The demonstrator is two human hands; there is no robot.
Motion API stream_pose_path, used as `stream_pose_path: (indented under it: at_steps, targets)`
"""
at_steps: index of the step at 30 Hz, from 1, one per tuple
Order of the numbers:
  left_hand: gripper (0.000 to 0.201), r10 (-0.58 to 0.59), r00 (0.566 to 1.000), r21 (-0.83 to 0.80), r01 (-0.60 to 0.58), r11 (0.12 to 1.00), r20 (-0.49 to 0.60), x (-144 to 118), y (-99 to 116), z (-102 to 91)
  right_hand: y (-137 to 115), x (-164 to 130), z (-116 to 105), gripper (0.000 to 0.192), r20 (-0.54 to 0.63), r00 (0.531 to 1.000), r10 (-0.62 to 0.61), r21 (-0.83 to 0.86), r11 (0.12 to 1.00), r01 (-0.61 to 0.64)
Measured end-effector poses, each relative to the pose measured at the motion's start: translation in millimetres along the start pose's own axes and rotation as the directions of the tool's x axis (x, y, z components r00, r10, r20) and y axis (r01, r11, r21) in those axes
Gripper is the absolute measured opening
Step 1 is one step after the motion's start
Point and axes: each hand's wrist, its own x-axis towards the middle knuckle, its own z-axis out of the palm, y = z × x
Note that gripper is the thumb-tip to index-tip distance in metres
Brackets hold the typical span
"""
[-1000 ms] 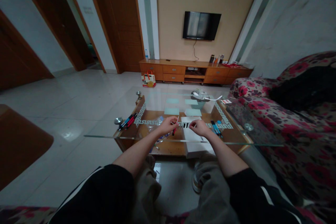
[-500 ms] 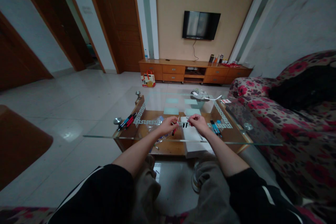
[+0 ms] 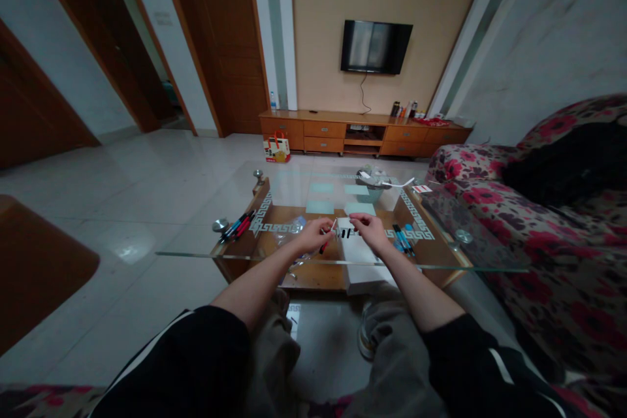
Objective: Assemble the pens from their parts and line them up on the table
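My left hand (image 3: pixel 316 235) is closed above the glass coffee table (image 3: pixel 189 254), round a slim red pen (image 3: pixel 324 247); a thin pale tip rises by the fingertips. To its right, my right hand (image 3: pixel 371 231) has thumb and forefinger together in a pinch; anything between them is too small to make out. Small black pieces like pen caps (image 3: pixel 345 233) lie on the glass between the hands. A bunch of red, blue and black pens (image 3: pixel 238 226) rests to the left. Blue and black pens (image 3: pixel 403 239) lie right of my right hand.
Clear plastic wrapping (image 3: pixel 289 235) lies behind my left forearm. A white box (image 3: pixel 365 271) sits under the glass. Toward the far right corner stands a basket (image 3: pixel 373 184). A flowered sofa (image 3: pixel 563 261) borders the right side. A TV cabinet (image 3: pixel 323 130) lines the far wall.
My right fingertips have shifted slightly up and away, still pinched. The left hand with the red pen has barely moved.
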Motion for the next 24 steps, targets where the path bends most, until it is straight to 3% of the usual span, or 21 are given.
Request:
stream_pose_path:
  at_steps: [13,24]
  targets:
    - [0.026,-0.023,1.000,0.082,0.022,0.996,0.013,-1.7,7.3,-4.4,2.6,-0.2,7.2,0.040,0.015,0.993,-0.113,-0.008,0.994,0.113]
    - [0.027,-0.020,0.998,0.122,0.013,0.992,0.058,1.9,-1.6,0.1,15.8,4.8,6.5,0.039,0.029,0.988,-0.154,-0.065,0.986,0.156]
